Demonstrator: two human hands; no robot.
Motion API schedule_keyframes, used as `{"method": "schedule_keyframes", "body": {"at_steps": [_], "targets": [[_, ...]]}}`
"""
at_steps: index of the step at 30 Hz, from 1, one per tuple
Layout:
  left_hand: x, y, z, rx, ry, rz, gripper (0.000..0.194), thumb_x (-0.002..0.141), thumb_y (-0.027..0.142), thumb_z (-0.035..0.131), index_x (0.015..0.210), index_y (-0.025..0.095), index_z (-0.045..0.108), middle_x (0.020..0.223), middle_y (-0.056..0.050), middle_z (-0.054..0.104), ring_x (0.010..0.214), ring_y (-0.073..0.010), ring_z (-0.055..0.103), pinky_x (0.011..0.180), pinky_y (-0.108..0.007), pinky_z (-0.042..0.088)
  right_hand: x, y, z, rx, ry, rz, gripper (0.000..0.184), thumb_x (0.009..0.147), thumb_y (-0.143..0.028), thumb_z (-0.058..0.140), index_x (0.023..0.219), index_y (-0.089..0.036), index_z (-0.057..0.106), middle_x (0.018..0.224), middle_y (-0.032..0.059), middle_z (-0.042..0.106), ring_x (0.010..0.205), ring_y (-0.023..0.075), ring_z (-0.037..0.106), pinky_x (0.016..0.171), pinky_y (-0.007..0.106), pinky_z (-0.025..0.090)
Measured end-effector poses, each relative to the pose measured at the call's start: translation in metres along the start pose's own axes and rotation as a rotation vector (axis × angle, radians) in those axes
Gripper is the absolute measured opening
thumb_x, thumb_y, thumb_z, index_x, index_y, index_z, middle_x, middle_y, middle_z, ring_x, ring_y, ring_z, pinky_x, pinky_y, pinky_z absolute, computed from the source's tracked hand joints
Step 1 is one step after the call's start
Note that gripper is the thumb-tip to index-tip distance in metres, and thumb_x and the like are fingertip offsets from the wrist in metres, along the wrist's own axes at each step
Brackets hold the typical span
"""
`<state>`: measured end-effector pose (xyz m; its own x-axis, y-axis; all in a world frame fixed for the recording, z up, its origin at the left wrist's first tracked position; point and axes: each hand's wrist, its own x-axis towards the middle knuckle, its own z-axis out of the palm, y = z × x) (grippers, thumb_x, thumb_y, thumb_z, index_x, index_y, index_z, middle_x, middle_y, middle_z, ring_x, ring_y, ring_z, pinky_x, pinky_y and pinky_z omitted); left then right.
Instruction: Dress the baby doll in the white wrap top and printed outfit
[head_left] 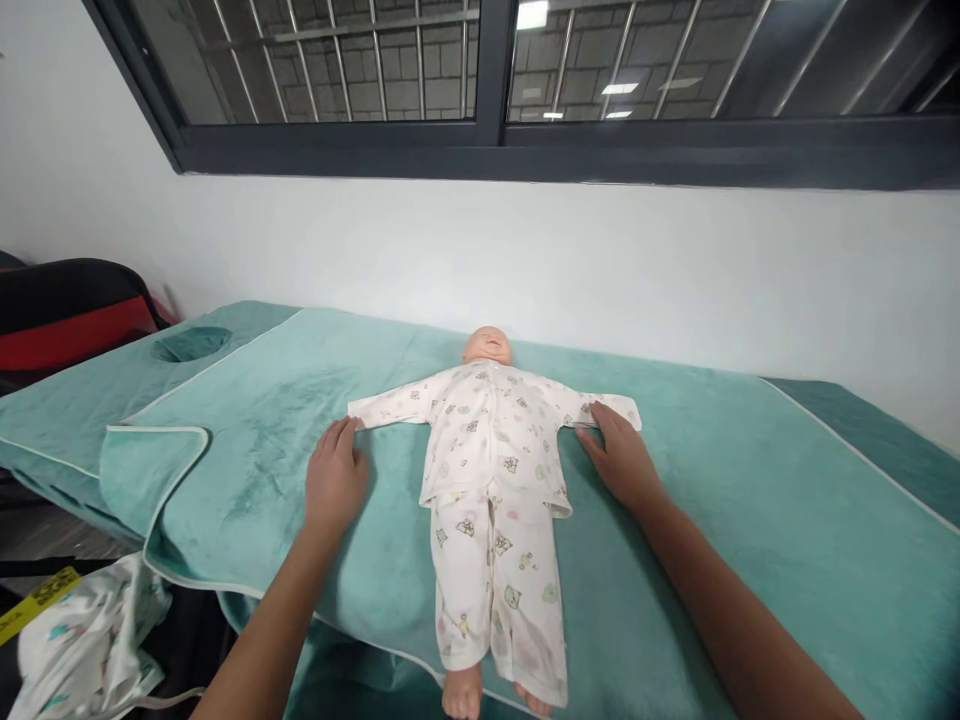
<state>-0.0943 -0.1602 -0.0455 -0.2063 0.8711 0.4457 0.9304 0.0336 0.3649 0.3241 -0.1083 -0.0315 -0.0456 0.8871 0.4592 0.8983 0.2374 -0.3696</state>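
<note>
Two hands, left [335,478] and right [622,465], loosely open, merely touch the doll's [487,348] sleeves [397,403]; the yellow label [37,604] is illegible.

Doll [487,346] on its back, arms out, on green cover [697,480]. White patterned top [491,430], matching trousers [459,570], bare feet at near edge. Left hand [335,475]: fingertips at one sleeve's cuff. Right hand [621,455]: fingers on the other sleeve, inboard of its cuff. Can't tell if either pinches. Patterned cloth [79,640] lower left, barred window [491,150] above white wall [390,250].
</note>
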Motion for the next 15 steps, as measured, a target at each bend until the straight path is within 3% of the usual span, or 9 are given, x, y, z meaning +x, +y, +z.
{"method": "schedule_keyframes", "body": {"at_steps": [3,5,7,11,15], "targets": [[-0.042,0.018,-0.009,-0.263,0.039,0.01,0.041,0.089,0.021,0.043,0.128,0.017,0.053,0.132,-0.012,0.054,0.126,-0.0257,0.047,0.11,-0.043,0.037,-0.044,-0.04,-0.015,0.227,-0.055,-0.026,0.047,0.091,-0.049,0.049,0.128,-0.021,0.05,0.136,0.0123,0.051,0.125,0.0271,0.049,0.102,0.044,0.044],[-0.065,0.036,-0.014,-0.477,-0.032,-0.025,0.034,0.091,0.032,0.048,0.123,0.022,0.056,0.125,-0.009,0.057,0.118,-0.0234,0.053,0.104,-0.04,0.042,-0.071,-0.067,-0.024,0.369,-0.255,-0.045,0.037,0.092,-0.046,0.05,0.122,-0.023,0.051,0.122,0.0091,0.058,0.105,0.0217,0.058,0.088,0.036,0.051],[-0.079,0.054,-0.016,-0.654,-0.129,-0.014,0.038,0.09,0.037,0.053,0.126,0.024,0.052,0.122,-0.008,0.058,0.11,-0.0209,0.057,0.099,-0.037,0.045,-0.089,-0.087,-0.027,0.389,-0.319,-0.045,0.03,0.092,-0.044,0.053,0.113,-0.023,0.053,0.11,0.0069,0.061,0.093,0.0192,0.059,0.081,0.033,0.05],[-0.08,0.08,-0.013,-0.757,-0.207,0.003,0.032,0.093,0.038,0.048,0.12,0.023,0.056,0.116,-0.007,0.061,0.105,-0.0196,0.059,0.094,-0.035,0.047,-0.096,-0.094,-0.021,0.362,-0.188,0.014,0.02,0.095,-0.04,0.046,0.091,-0.022,0.055,0.091,0.005,0.061,0.082,0.0189,0.057,0.074,0.032,0.048],[-0.084,0.083,-0.007,-0.672,-0.214,-0.036,0.026,0.094,0.036,0.045,0.106,0.022,0.061,0.106,-0.007,0.067,0.097,-0.0218,0.062,0.086,-0.037,0.049,-0.102,-0.093,-0.018,0.349,-0.106,0.075,0.021,0.095,-0.04,0.047,0.091,-0.022,0.058,0.091,0.0066,0.063,0.084,0.0211,0.059,0.076,0.034,0.049]]}}
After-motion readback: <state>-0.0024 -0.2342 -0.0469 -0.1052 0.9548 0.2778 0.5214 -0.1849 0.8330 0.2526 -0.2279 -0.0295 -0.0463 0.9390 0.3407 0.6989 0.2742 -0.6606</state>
